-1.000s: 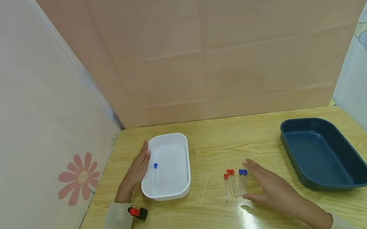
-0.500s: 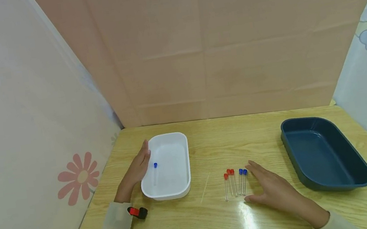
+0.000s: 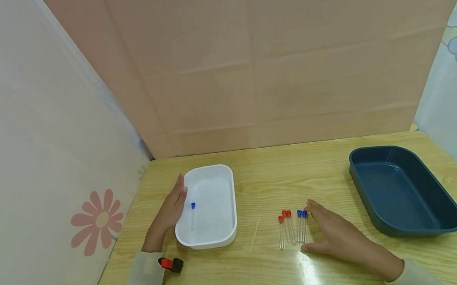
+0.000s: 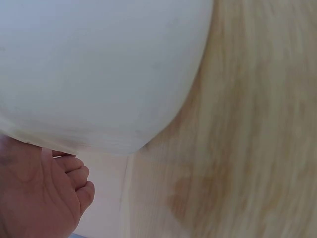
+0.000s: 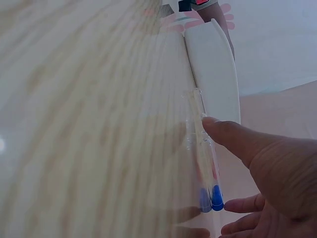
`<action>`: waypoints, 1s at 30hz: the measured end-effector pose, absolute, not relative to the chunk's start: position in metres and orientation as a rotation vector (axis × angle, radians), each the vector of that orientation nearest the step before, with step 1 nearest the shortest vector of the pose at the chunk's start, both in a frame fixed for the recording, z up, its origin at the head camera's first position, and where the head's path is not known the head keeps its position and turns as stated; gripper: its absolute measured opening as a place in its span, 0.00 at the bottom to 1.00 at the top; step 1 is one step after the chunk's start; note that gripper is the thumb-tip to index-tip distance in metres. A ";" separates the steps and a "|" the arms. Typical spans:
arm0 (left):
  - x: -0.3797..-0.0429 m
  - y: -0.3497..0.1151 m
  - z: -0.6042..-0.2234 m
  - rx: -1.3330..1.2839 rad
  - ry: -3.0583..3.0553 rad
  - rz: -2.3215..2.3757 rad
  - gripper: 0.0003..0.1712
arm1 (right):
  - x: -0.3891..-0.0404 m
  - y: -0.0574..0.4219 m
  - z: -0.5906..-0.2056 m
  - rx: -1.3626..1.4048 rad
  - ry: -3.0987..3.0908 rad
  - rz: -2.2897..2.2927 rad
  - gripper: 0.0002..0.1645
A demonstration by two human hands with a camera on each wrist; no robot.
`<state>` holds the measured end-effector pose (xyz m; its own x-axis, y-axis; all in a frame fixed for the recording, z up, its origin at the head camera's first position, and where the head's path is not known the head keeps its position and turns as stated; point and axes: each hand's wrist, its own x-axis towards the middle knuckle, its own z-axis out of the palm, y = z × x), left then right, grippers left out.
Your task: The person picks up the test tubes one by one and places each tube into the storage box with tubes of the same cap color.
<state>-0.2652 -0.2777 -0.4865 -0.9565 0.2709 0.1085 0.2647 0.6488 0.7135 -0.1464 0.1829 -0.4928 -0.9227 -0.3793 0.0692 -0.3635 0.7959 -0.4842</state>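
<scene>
My left hand [image 3: 170, 211] [image 4: 44, 193] rests against the left side of a white tray [image 3: 235, 230] [image 4: 99, 74], fingers straight along its wall. Inside the tray lies one clear test tube with a blue cap [image 3: 193, 206]. On the table, two blue-capped test tubes [image 3: 305, 214] [image 5: 217, 198] lie side by side. Just right of them is my right hand [image 3: 338, 234] [image 5: 282, 173], thumb by their lower ends and fingertips at the blue caps, spread apart. Three red-capped test tubes [image 3: 288, 214] lie directly to their left.
A dark blue tray [image 3: 404, 196] stands on the right of the wooden table [image 3: 284, 173]. A red and black strap [image 3: 171, 264] is at my left wrist. A beige backdrop [image 3: 252, 62] rises behind the table, with patterned cloth [image 3: 37, 138] at the left.
My right hand shifts slightly, drawing back a little and then coming up close to the blue-capped tubes. The left hand and white tray stay in place.
</scene>
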 end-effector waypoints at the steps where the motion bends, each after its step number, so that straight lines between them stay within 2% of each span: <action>1: -0.265 -0.278 -0.487 0.461 2.846 1.227 0.35 | -0.147 0.183 -0.493 -0.605 2.948 -0.784 0.62; 30: -0.265 -0.278 -0.487 0.478 2.850 1.227 0.34 | -0.148 0.183 -0.492 -0.586 2.950 -0.731 0.57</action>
